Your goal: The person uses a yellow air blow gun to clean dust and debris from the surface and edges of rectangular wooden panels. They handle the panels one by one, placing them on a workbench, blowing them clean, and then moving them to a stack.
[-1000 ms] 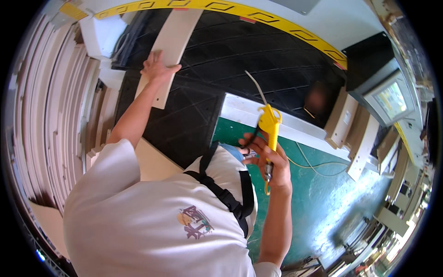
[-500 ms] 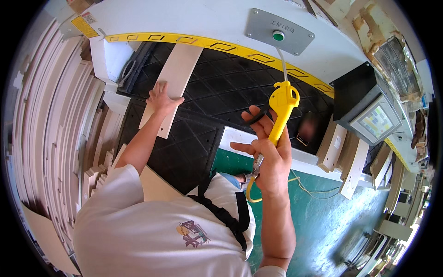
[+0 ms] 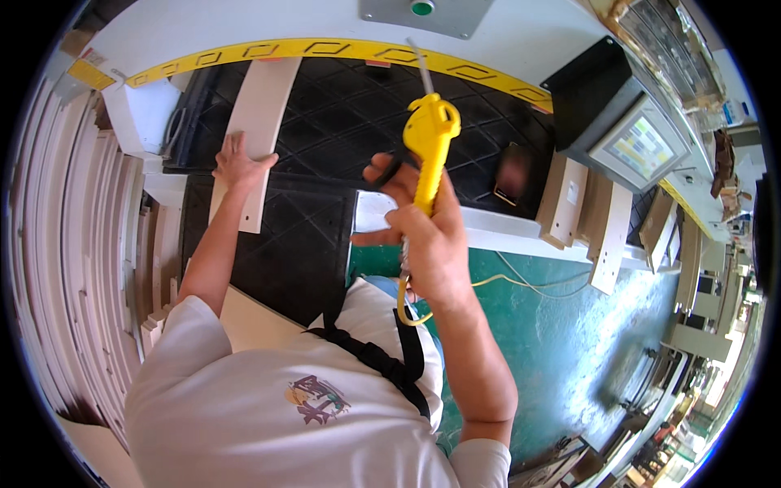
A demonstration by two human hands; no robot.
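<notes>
A long pale board (image 3: 259,110) lies on the black bench top (image 3: 325,106), its far end reaching under a yellow striped edge. My left hand (image 3: 240,169) rests flat on the board's near part, fingers spread, thumb at its right edge. Below the hand the near end shows a small dark hole. In my right hand (image 3: 435,244) is a yellow air blow gun (image 3: 427,150), held up over the bench with its thin metal nozzle pointing away from me. My fingers are loosely curled beside its black lever. A yellow hose hangs from the handle's lower end.
Many long boards (image 3: 73,244) are stacked at the left. A tilted control screen (image 3: 643,146) stands at the right, near short board pieces (image 3: 561,199). A phone-like dark object (image 3: 511,175) lies on the bench. The hose (image 3: 521,279) trails past the green floor (image 3: 521,342).
The whole view has shifted, so the bench and both hands appear farther left and higher. My left hand stays on the board; my right hand still holds the air blow gun.
</notes>
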